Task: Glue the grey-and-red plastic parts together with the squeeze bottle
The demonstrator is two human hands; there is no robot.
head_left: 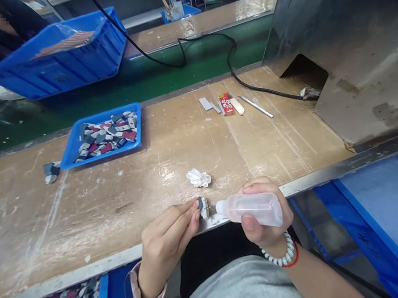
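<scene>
Closest, at 6 o'clock, the left hand [165, 242] pinched tight on a small grey-and-white block [204, 208] above the edge of the table [105, 205]: probably light, stiff and easily dropped, best taken by its sides with the fingertips. At 5 o'clock, the right hand [266, 216] wrapped around a translucent plastic squeeze bottle [254, 210], nozzle just beside the block; likely soft-walled, safest held mid-body. Farther out, at 12 o'clock, crumpled white tissue [198, 178]; at 10 o'clock, a blue plastic tray [102, 156] of similar pieces [108, 135].

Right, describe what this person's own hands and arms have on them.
Neither the left hand nor the right hand wears a glove. The left wrist has a wristwatch with a pale pink strap. The right wrist has a white bead bracelet and a thin red cord. A grey top shows below.
</scene>
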